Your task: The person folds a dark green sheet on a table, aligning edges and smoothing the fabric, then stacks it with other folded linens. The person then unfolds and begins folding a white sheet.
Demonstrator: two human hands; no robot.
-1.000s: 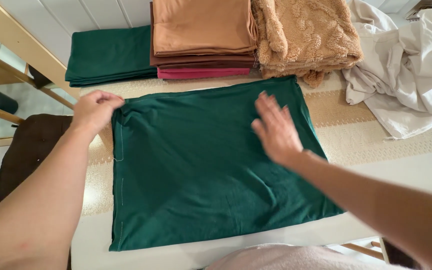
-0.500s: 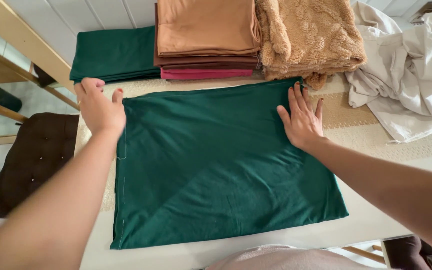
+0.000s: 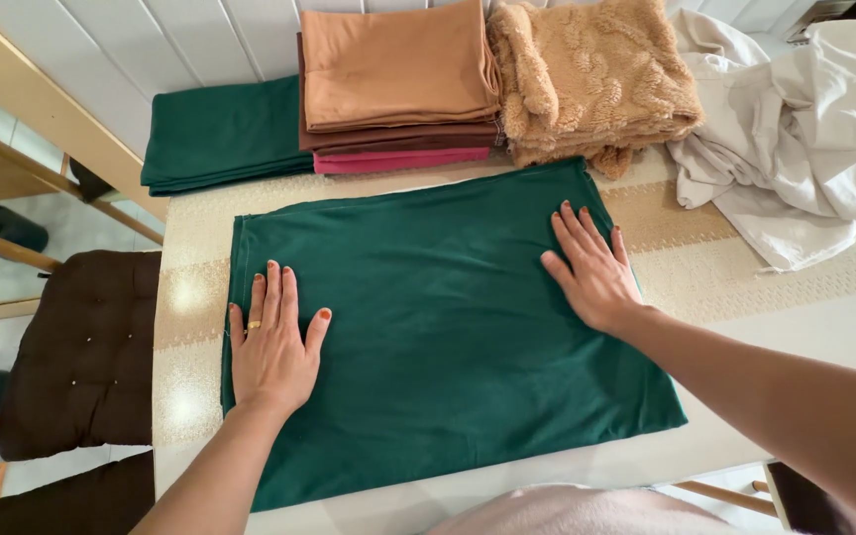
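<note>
On the tabletop point(image 3: 795, 327) centre lies the dark green cloth point(image 3: 438, 307), folded flat, long axis running left-right. Both hands rest on it, palms down, fingers spread, gripping nothing: left hand point(image 3: 271, 347) near the left edge, right hand point(image 3: 591, 267) near the far right corner. Behind: folded green stack point(image 3: 220, 134), tan/brown stack point(image 3: 398, 84), fuzzy blanket point(image 3: 596, 79), crumpled white sheet point(image 3: 804, 129) at right.

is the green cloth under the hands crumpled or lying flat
Flat: the green cloth lies smooth on the table, left hand and right hand pressed open-palmed on it.
</note>
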